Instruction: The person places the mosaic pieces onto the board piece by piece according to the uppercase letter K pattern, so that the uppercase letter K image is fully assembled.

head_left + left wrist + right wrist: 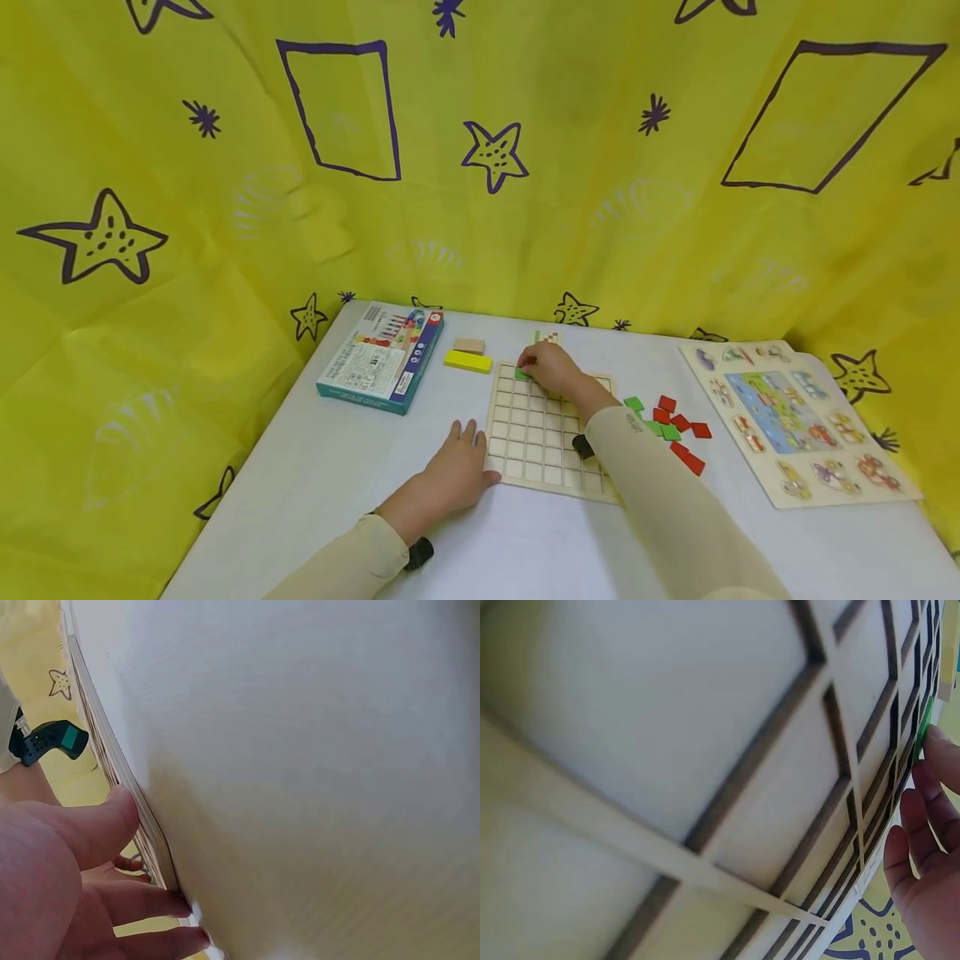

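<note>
A wooden grid board (525, 482) lies on the white table, its square cells framed by thin raised strips. At its far left corner my right hand (553, 369) pinches a green square tile (522, 374) between thumb and fingers. The right wrist view shows the same green tile (925, 727) tilted at the grid's edge, by the thumb. My left hand (455, 472) rests at the board's near left edge, thumb and extended fingers touching its side. To the right of the board lie loose green tiles (634, 404) and red tiles (701, 431).
A boxed game (378, 358) sits at the back left, beside a yellow block (468, 361) and a tan block (469, 345). Behind the board is a small pattern card (547, 337). A wooden picture puzzle (798, 425) occupies the right side. A yellow curtain (480, 225) hangs behind.
</note>
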### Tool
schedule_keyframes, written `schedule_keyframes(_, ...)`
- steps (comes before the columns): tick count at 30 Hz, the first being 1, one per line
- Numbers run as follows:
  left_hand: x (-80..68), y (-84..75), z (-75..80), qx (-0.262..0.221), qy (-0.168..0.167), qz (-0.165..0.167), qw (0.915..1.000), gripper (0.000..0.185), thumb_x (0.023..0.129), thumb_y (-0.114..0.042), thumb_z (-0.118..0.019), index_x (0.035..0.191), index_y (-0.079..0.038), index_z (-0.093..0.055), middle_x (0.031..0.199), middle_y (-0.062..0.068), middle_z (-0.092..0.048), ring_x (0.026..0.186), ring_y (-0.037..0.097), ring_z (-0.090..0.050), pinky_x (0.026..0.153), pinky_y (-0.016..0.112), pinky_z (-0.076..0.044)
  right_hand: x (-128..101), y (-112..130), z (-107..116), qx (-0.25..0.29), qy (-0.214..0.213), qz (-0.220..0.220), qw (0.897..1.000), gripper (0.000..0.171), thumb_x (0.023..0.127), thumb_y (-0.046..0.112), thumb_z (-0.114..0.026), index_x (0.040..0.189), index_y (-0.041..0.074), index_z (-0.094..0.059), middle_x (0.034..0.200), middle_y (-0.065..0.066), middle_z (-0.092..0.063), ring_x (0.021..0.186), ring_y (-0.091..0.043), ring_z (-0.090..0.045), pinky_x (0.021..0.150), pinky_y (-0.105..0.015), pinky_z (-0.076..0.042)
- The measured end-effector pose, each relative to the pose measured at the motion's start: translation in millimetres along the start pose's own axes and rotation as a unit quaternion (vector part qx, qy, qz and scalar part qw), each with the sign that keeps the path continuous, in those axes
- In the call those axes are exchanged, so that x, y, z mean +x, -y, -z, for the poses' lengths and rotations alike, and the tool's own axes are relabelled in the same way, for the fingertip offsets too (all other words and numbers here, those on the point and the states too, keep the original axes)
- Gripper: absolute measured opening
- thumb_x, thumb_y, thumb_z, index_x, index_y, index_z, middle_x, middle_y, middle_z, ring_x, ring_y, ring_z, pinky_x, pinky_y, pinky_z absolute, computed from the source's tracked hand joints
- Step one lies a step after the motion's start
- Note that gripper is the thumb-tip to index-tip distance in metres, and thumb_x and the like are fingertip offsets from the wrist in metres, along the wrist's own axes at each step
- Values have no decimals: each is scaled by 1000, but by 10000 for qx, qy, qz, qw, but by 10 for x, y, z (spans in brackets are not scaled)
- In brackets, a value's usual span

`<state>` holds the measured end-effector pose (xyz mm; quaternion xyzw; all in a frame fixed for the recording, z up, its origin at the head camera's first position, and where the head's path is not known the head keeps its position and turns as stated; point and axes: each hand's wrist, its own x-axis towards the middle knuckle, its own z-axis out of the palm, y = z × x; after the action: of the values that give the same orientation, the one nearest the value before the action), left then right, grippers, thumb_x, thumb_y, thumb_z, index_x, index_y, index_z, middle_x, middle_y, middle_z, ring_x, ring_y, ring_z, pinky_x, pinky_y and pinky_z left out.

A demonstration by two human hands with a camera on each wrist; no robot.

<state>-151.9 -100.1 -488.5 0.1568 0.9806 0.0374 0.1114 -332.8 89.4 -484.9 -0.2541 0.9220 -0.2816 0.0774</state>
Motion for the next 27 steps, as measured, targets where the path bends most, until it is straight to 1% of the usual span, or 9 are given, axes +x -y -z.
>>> schedule_keyframes(4,-7,-4,24,-46,17,3,10000,71,99,-46,-60,144,8,-48,152,27,-41,144,42,-34,119,47,-27,-28,17,14,84,16,-78,9999,14,99,12,-65,108,5,-73,99,-6,-69,93,-23,-63,88,-43,-52)
schedule_keyframes(6,-11,-8,33,-84,21,-11,10000,71,99,-45,-61,144,8,-48,152,27,-41,144,43,-34,119,47,-27,-44,18,41,228,59,-171,9996,19,100,15,-65,114,4,-71,102,-6,-68,94,-23,-62,86,-42,-53)
schedule_keyframes(10,-16,-12,51,-118,34,-20,9999,71,99,-45,-61,144,8,-48,152,28,-40,144,43,-34,119,47,-27,-81,8,162,417,51,-249,9988,27,101,19,-64,122,3,-68,106,-8,-67,95,-24,-61,84,-41,-52)
schedule_keyframes(14,-13,-13,51,-78,67,-42,9999,71,99,-45,-60,144,9,-47,153,28,-39,144,44,-33,119,47,-27,-163,-30,378,477,-52,-285,9984,29,102,19,-63,124,2,-68,109,-10,-66,97,-26,-60,81,-41,-52)
schedule_keyframes(17,0,-17,44,-75,104,-74,9999,71,99,-45,-60,144,9,-47,153,28,-39,144,44,-32,119,48,-27,-268,-101,580,528,-146,-419,9976,30,102,20,-63,125,2,-68,110,-10,-66,98,-27,-59,79,-41,-51)
schedule_keyframes(23,12,-14,48,-159,132,-69,9998,72,98,-44,-62,144,9,-47,153,29,-38,145,43,-31,120,49,-24,-544,-315,962,450,-331,-698,9960,32,101,20,-64,125,0,-66,112,-15,-65,100,-31,-57,82,-43,-50)
schedule_keyframes(27,6,8,40,-158,145,-77,9997,73,98,-44,-63,144,10,-47,153,29,-38,145,43,-31,120,49,-24,-734,-505,1114,431,-362,-990,9935,32,101,22,-64,125,0,-66,114,-16,-64,100,-32,-55,83,-43,-49)
